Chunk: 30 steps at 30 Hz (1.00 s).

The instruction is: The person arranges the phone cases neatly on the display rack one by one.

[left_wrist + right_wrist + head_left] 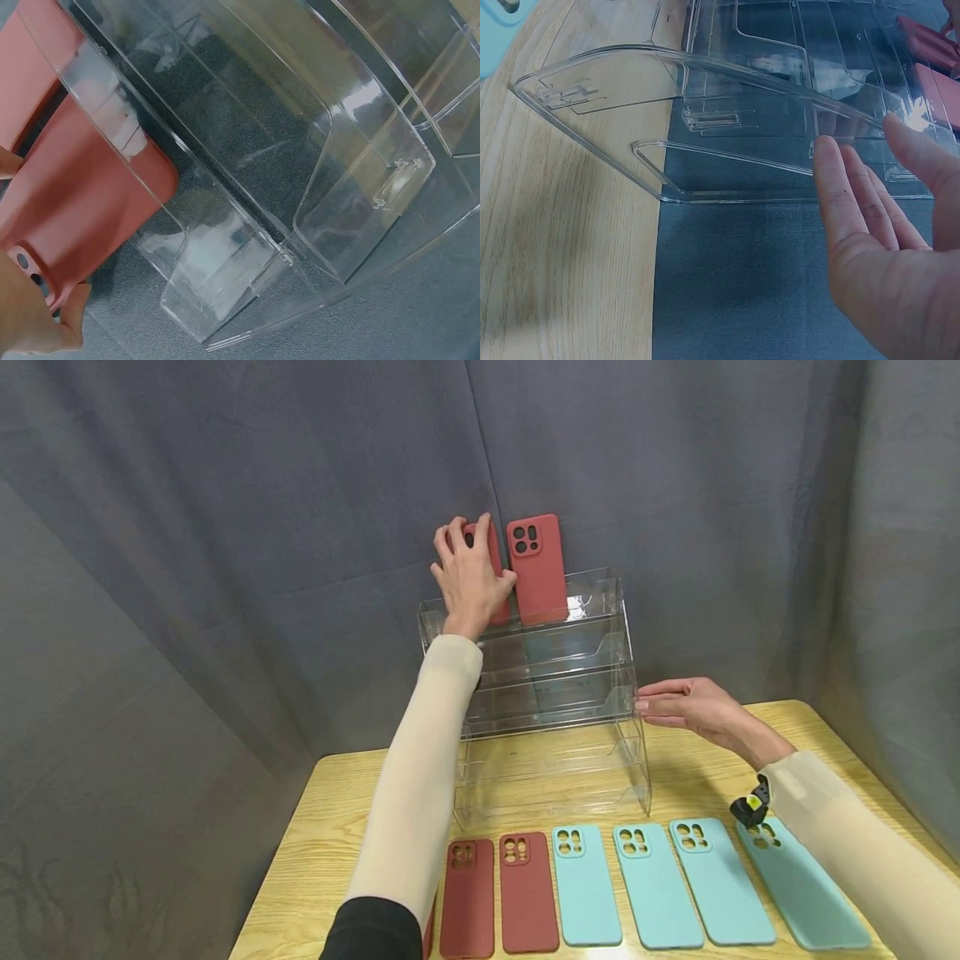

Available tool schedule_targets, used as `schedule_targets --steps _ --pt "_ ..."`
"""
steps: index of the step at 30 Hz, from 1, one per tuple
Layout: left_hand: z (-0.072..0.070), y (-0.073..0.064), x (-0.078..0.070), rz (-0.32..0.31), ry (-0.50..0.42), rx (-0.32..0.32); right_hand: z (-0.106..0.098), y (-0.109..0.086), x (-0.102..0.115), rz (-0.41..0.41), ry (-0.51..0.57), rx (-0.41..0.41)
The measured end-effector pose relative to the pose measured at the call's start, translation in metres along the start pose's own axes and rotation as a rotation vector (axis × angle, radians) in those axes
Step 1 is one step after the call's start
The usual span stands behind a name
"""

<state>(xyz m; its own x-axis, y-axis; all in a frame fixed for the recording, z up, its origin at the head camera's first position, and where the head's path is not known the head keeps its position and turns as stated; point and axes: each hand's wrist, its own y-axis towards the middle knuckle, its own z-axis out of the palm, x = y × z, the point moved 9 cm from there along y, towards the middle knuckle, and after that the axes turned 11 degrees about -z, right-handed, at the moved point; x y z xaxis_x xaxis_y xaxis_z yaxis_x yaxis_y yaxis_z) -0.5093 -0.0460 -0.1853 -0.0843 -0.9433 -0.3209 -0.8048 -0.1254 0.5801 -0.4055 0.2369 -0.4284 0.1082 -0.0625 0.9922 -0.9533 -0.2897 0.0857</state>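
My left hand grips a red phone case by its upper part, fingers over the camera end and thumb at the side. The case's lower end sits in the top tier of a clear acrylic tiered rack. A second red phone case stands right beside it in that same tier, leaning back. Lower down, my right hand is at the rack's right side, its fingers extended with the tips at the side panel. Its thumb is spread apart from the fingers.
On the wooden table in front of the rack lies a row of phone cases: dark red ones to the left and several light blue ones to the right. My right forearm passes over the rightmost blue case. A grey curtain hangs behind.
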Motion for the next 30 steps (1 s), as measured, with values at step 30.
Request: schedule_targets --steps 30 --pt "0.012 -0.005 0.004 0.011 0.063 0.047 0.004 0.001 -0.003 0.000 -0.030 -0.001"
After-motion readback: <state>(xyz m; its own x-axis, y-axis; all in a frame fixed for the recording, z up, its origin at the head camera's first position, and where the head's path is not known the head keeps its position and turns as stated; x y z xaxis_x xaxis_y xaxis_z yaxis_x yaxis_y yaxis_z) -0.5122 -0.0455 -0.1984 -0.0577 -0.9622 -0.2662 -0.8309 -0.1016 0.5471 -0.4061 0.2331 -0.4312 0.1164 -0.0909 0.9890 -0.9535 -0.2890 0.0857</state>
